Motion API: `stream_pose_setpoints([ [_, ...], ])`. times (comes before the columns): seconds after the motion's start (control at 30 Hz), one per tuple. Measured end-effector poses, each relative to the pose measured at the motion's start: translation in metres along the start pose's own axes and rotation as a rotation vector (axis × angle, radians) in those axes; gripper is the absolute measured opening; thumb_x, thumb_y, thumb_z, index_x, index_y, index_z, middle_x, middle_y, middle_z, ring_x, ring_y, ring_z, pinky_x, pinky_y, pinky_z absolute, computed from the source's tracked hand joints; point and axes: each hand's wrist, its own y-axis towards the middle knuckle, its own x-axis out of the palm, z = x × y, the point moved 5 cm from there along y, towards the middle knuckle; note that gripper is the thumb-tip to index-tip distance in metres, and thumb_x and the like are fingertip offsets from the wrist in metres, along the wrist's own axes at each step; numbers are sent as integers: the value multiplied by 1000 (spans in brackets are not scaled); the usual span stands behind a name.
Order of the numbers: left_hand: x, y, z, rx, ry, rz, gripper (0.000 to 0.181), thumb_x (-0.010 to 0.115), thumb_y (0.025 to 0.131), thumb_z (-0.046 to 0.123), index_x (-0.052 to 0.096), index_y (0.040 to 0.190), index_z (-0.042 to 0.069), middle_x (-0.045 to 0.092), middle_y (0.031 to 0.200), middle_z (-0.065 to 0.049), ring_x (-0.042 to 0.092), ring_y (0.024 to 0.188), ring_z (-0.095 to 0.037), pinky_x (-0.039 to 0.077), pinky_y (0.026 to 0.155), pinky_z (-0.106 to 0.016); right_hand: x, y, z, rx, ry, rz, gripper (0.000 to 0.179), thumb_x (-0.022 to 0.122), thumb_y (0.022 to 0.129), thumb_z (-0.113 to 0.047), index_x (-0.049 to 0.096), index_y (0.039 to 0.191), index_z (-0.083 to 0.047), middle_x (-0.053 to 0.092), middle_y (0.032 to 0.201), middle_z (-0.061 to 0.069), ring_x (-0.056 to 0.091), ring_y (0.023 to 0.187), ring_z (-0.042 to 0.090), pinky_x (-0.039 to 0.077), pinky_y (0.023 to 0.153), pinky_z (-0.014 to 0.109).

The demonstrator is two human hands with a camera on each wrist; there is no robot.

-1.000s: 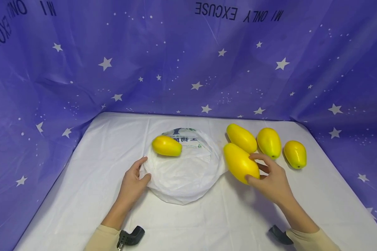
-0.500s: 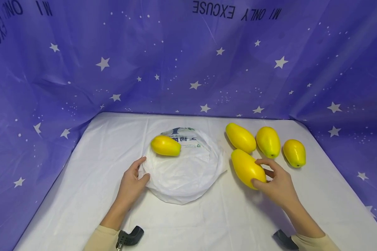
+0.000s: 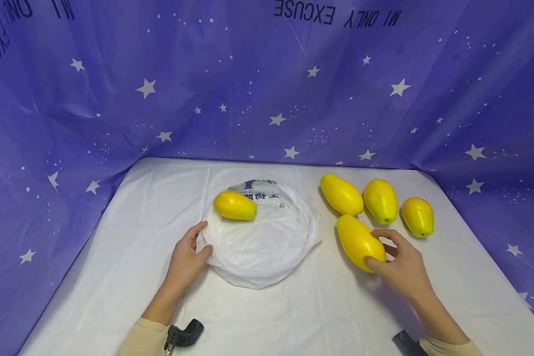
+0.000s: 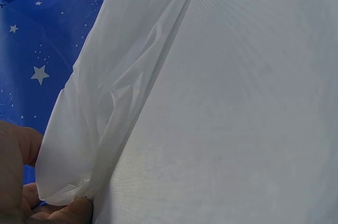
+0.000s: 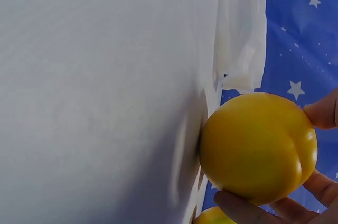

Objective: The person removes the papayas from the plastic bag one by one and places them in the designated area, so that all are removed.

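Observation:
A white plastic bag (image 3: 258,257) lies with its mouth spread round on the cloth, printing showing inside. One yellow papaya (image 3: 235,205) rests in it at the far left. My left hand (image 3: 189,257) holds the bag's left rim; in the left wrist view plastic folds (image 4: 116,86) run between thumb and fingers. Right of the bag, my right hand (image 3: 405,262) grips a large yellow papaya (image 3: 358,242) around its near end, low over the cloth. The right wrist view shows that papaya (image 5: 259,147) end-on between thumb and fingers. Whether it touches the cloth I cannot tell.
Three more papayas stand at the back right: a long one (image 3: 341,195) just behind the gripped one, a middle one (image 3: 380,201) and a smaller one (image 3: 418,217). White cloth (image 3: 267,321) covers the table; a purple starry curtain (image 3: 231,89) encloses its back and sides.
My right hand has carried the gripped papaya to the right and nearer to me, away from the bag's right edge. The left hand and the papaya in the bag stay put.

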Motion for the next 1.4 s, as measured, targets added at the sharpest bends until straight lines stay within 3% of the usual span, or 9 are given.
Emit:
stream_pose_setpoints([
  [0.27,-2,1,2,1,6,0,59,58,90,2,40,147,7,33,155,-8,23,143,-18,23,115,-39,-7,-3,5,36,-27,6,58,81,78,-25,55,129,-20,53,136,10,56,115,48,50,85,59],
  [0.53,-3,3,2,10,16,9,60,58,89,1,41,146,6,34,154,-9,24,143,-19,23,115,-40,-8,-5,0,-2,-36,-41,66,83,76,-24,49,133,-13,50,138,12,51,118,50,43,89,67],
  [0.87,-3,1,-2,4,10,8,58,57,89,1,42,145,6,36,153,-10,27,142,-19,24,114,-39,-3,-4,-4,-12,-66,-28,67,83,76,-29,49,131,-10,49,137,14,46,123,44,42,90,67],
  [1.4,-2,3,-2,-13,29,10,58,57,89,0,42,145,5,33,154,-10,24,143,-19,22,115,-38,2,8,-21,-25,-108,-42,69,83,76,-29,49,133,-7,50,136,19,48,121,45,41,96,61],
])
